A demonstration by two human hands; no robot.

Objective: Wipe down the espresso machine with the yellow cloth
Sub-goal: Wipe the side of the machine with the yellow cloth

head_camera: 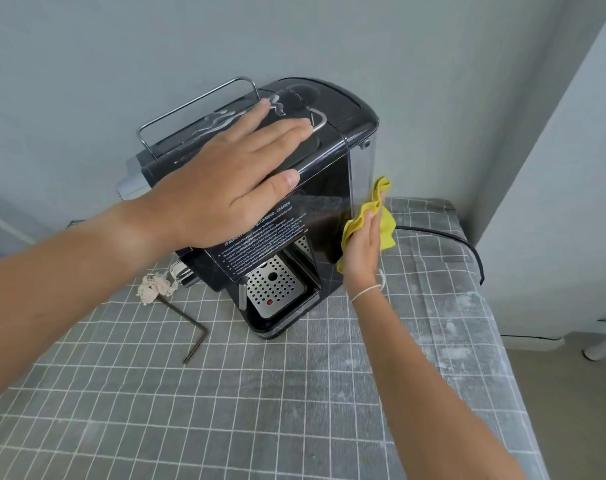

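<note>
A black espresso machine stands on a grey checked tablecloth, with a chrome rail on top and a perforated drip tray at its base. My left hand lies flat on the machine's top, fingers spread and the thumb over the front edge, holding nothing. My right hand presses the crumpled yellow cloth against the machine's right side, near the clear water tank. Part of the cloth is hidden behind my palm.
A dark L-shaped hex key and a crumpled beige wad lie left of the machine. A black power cord runs off the table's right edge. A grey wall stands close behind the machine.
</note>
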